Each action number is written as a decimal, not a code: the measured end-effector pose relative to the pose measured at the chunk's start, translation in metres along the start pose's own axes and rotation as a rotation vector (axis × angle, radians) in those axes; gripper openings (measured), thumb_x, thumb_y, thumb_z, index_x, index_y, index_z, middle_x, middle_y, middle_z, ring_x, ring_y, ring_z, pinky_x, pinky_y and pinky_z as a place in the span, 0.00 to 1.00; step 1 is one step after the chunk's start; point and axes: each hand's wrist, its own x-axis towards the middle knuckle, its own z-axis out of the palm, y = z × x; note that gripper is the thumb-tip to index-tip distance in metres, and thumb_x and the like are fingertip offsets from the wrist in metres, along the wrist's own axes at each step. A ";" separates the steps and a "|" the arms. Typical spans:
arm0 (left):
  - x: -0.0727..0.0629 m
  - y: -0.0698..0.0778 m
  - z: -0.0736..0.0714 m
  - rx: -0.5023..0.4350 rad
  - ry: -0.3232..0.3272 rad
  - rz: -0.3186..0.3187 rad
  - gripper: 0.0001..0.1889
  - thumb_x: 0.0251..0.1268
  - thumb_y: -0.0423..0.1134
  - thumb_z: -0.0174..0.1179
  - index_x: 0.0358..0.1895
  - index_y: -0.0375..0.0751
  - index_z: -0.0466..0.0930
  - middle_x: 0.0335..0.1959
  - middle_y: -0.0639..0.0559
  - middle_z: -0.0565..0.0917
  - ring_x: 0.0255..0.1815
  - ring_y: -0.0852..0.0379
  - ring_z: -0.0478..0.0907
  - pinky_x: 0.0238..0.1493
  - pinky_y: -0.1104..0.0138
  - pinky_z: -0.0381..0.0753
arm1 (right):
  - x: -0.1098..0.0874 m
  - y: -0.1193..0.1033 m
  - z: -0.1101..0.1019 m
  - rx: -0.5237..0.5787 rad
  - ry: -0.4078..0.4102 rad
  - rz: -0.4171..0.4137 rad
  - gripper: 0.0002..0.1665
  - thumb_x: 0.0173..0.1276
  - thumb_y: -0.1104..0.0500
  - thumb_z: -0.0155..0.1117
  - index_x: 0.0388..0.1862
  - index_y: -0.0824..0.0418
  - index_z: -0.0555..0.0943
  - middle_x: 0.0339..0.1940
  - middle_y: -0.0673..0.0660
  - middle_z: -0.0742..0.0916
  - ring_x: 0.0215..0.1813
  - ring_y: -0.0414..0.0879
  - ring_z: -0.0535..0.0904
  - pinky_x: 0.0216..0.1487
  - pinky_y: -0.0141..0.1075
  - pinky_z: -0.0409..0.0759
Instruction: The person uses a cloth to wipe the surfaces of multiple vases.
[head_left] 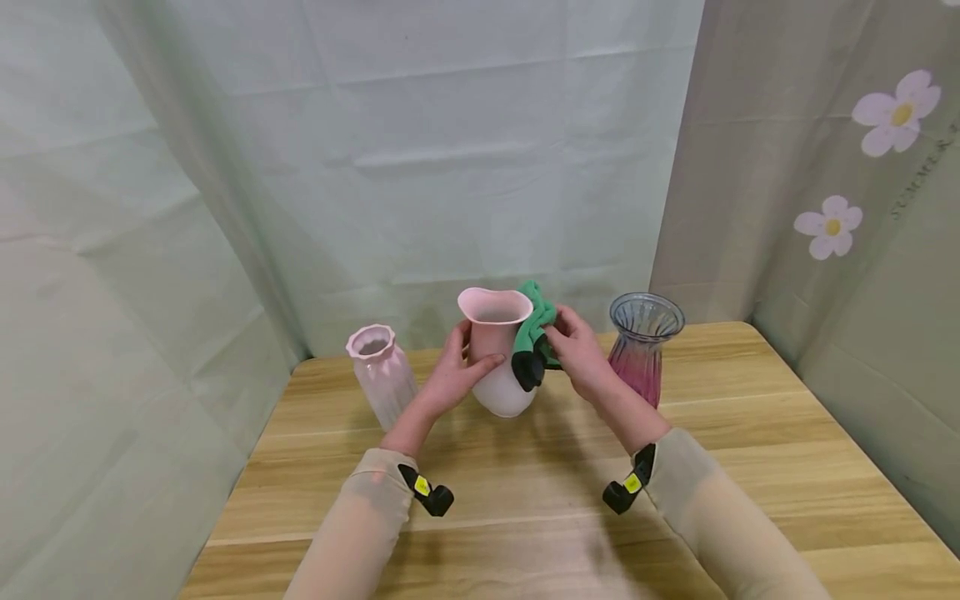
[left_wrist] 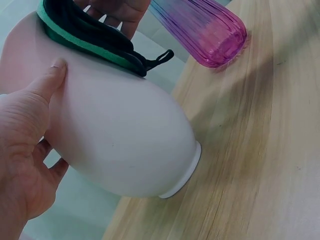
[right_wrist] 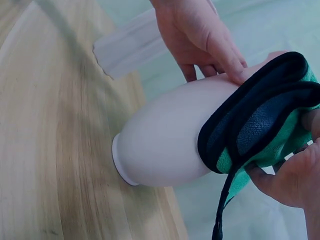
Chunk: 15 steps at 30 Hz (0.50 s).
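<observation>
A pink-to-white vase with a wavy flared rim is in the middle, its foot close over the wooden table. My left hand grips its neck from the left, thumb across the front, as the left wrist view also shows. On the other side my right hand holds a folded green cloth with dark edging against the vase's neck and shoulder. A thin dark loop hangs from the cloth in the right wrist view.
A pale pink ribbed vase stands to the left on the table. To the right, partly behind my right forearm, stands a ribbed glass vase, blue above and magenta below. Pale curtains hang behind the table and at both sides.
</observation>
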 end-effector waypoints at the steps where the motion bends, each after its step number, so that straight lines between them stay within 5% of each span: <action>1: 0.000 -0.001 0.000 0.000 0.001 0.000 0.45 0.67 0.47 0.71 0.80 0.46 0.51 0.74 0.45 0.63 0.72 0.46 0.64 0.73 0.47 0.65 | 0.001 0.001 0.000 -0.005 -0.003 0.001 0.19 0.81 0.62 0.54 0.67 0.65 0.74 0.58 0.60 0.80 0.52 0.46 0.75 0.49 0.37 0.79; 15: -0.001 0.001 0.001 0.016 0.009 0.003 0.46 0.67 0.51 0.71 0.79 0.48 0.51 0.75 0.49 0.63 0.73 0.51 0.63 0.73 0.48 0.65 | -0.004 0.033 -0.004 -0.185 -0.003 -0.002 0.16 0.79 0.61 0.58 0.60 0.66 0.78 0.58 0.64 0.82 0.60 0.55 0.77 0.56 0.43 0.77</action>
